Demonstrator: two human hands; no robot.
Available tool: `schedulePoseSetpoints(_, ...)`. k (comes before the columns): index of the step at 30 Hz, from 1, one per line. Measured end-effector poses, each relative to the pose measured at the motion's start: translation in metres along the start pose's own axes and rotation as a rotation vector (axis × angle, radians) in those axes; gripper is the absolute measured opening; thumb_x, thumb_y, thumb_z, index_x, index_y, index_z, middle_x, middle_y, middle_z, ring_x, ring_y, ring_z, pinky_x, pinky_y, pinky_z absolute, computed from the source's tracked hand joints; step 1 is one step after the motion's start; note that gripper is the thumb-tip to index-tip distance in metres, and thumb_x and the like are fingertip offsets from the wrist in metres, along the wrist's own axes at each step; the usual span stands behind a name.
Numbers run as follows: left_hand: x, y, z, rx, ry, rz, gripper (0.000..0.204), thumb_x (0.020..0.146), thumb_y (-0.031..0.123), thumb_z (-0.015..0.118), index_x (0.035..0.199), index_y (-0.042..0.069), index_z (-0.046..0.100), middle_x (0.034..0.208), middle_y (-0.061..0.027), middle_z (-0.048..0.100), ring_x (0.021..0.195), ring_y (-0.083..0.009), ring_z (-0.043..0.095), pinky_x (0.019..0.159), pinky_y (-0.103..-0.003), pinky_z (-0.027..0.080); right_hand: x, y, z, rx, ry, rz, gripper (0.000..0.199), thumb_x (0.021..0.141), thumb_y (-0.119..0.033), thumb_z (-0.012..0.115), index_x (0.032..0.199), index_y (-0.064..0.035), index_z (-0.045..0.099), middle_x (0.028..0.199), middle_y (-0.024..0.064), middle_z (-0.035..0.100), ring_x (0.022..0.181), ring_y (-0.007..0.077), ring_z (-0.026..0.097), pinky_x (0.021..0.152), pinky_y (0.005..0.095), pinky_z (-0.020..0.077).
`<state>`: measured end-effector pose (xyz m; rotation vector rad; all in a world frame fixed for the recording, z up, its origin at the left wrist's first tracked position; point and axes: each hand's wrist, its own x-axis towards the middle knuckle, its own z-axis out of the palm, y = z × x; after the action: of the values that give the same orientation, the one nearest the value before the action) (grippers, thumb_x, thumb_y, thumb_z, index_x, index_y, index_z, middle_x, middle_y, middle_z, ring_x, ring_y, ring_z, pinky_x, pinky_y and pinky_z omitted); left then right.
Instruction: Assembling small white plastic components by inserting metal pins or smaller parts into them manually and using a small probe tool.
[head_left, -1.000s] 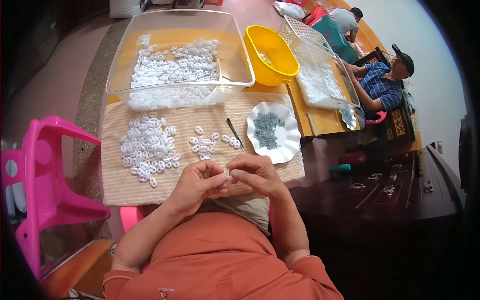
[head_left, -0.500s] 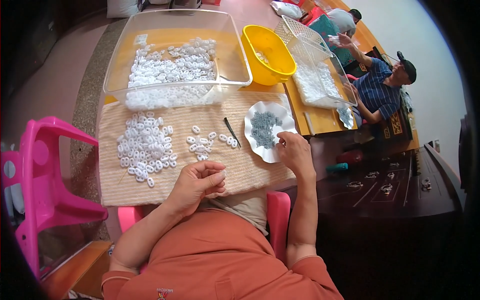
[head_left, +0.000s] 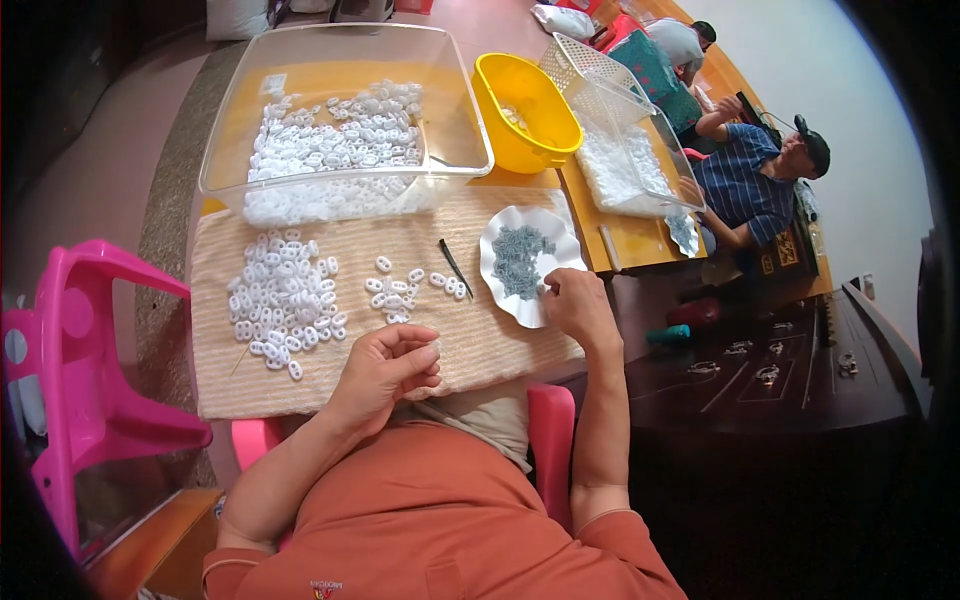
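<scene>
My left hand [head_left: 385, 368] hovers over the near edge of the towel [head_left: 330, 395], fingers curled and thumb pressed toward them; a pale speck shows at the tips, too small to name. My right hand [head_left: 580, 308] is over the right rim of a white wavy-edged dish [head_left: 535, 312], thumb and fingertips pinched together. What they hold, if anything, is hidden. Small grey pieces [head_left: 518, 262] are heaped in that dish. Left of it lie a thin black tool [head_left: 455, 268] like tweezers and a small group of white oval two-holed parts [head_left: 393, 294]. A larger pile of these parts [head_left: 283, 290] is farther left.
A clear plastic bin [head_left: 345, 185] of white parts stands at the back, beside a yellow basin [head_left: 527, 120]. Right of these are a white perforated basket [head_left: 590, 72] and another clear bin [head_left: 660, 205]. A person in a striped shirt [head_left: 755, 175] sits there. A pink stool [head_left: 95, 370] stands left.
The whole view has shifted slightly. My right hand stays at the dish in its pinch, and my left hand keeps its curled pose. The person across has drawn a raised hand in.
</scene>
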<state>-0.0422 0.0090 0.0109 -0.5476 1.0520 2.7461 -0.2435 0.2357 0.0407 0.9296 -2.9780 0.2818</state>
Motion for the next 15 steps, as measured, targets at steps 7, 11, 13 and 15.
schedulePoseSetpoints(7, 0.000, 0.000, 0.001, -0.008, 0.028, 0.006, 0.017, 0.089, 0.007, 0.063, 0.104, 0.002, 0.059, 0.084, -0.0041, 0.062, 0.074, -0.0107, 0.061, 0.069, -0.025, 0.056, -0.015, -0.003, 0.000, 0.321, 0.166, -0.111, 0.015, 0.081, 0.000, 0.059, 0.095, 0.0012, 0.065, 0.083, 0.0157, 0.063, 0.073, 0.0268, 0.063, 0.068, 0.0323, 0.0493)
schedulePoseSetpoints(11, 0.001, -0.001, 0.000, -0.015, 0.047, 0.024, 0.017, 0.087, 0.007, 0.065, 0.103, 0.001, 0.060, 0.085, -0.0039, 0.063, 0.075, -0.0098, 0.062, 0.069, -0.024, 0.056, -0.023, -0.026, -0.001, 0.572, 0.098, -0.072, 0.010, 0.087, 0.000, 0.060, 0.097, 0.0023, 0.062, 0.079, 0.0065, 0.062, 0.073, 0.0121, 0.060, 0.066, 0.0251, 0.0480)
schedulePoseSetpoints(13, 0.001, -0.001, 0.001, -0.023, 0.059, 0.025, 0.016, 0.088, 0.006, 0.064, 0.102, 0.002, 0.060, 0.085, -0.0043, 0.063, 0.075, -0.0106, 0.062, 0.069, -0.024, 0.056, -0.029, -0.038, 0.005, 0.756, -0.011, -0.019, 0.009, 0.088, 0.000, 0.060, 0.097, 0.0028, 0.061, 0.080, 0.0048, 0.061, 0.075, 0.0106, 0.060, 0.067, 0.0239, 0.0485)
schedulePoseSetpoints(15, 0.002, -0.001, 0.002, -0.029, 0.071, 0.027, 0.014, 0.088, 0.006, 0.064, 0.101, 0.002, 0.059, 0.085, -0.0047, 0.063, 0.075, -0.0114, 0.062, 0.069, -0.024, 0.056, -0.035, -0.056, 0.012, 1.047, -0.108, 0.007, 0.007, 0.089, 0.001, 0.060, 0.095, 0.0039, 0.061, 0.084, 0.0040, 0.062, 0.077, 0.0110, 0.061, 0.071, 0.0230, 0.0510)
